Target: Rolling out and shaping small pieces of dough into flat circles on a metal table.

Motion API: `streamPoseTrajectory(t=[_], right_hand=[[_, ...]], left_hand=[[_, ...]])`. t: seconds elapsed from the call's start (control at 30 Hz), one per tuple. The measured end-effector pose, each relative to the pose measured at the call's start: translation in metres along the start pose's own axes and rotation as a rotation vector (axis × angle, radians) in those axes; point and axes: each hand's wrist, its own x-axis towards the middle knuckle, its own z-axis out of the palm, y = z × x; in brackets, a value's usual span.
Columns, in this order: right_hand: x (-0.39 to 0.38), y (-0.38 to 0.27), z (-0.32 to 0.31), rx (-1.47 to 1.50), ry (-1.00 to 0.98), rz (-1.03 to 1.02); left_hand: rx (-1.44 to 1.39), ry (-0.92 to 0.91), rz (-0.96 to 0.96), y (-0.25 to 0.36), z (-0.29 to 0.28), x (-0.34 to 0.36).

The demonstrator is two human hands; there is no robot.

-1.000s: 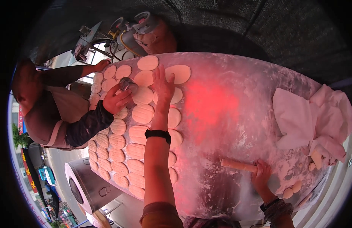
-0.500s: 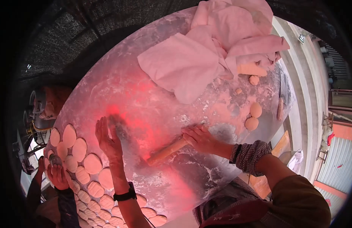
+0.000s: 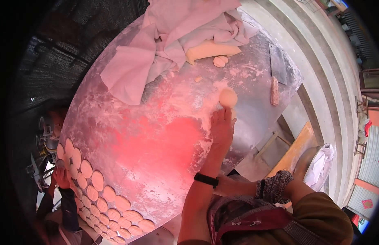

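Note:
My left hand reaches over the floured table with its fingers stretched out. Its fingertips rest at the near side of a round dough ball. Another dough ball is mostly hidden under the fingers. My right hand is close to my body, behind my left wrist, its fingers hidden. The rolling pin does not show in this frame.
Many flat dough rounds lie in rows at the left edge, where another person's hands work. Crumpled cloth partly covers a dough slab at the back, beside small dough lumps. A cleaver lies at the far right.
My left hand has moved right to the dough balls. My right hand, earlier on the rolling pin, has drawn back toward my body. The view has shifted right.

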Motion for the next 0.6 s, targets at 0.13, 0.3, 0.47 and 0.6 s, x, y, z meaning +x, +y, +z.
streamPoseTrajectory(t=[0.13,0.3,0.47,0.6], right_hand=[[-0.089,0.016,-0.081,-0.069,-0.127,0.182],[-0.151,0.039,-0.105,-0.158,-0.051,0.406],[-0.199,0.049,-0.098,-0.18,-0.028,0.495],[-0.21,0.046,-0.095,-0.103,-0.011,0.518]], left_hand=[[0.071,0.253,-0.112,-0.003,-0.037,-0.004],[0.388,0.305,-0.096,-0.047,-0.043,-0.028],[0.199,-0.049,-0.031,-0.013,-0.023,-0.076],[0.351,0.222,-0.188,-0.012,-0.033,-0.07]])
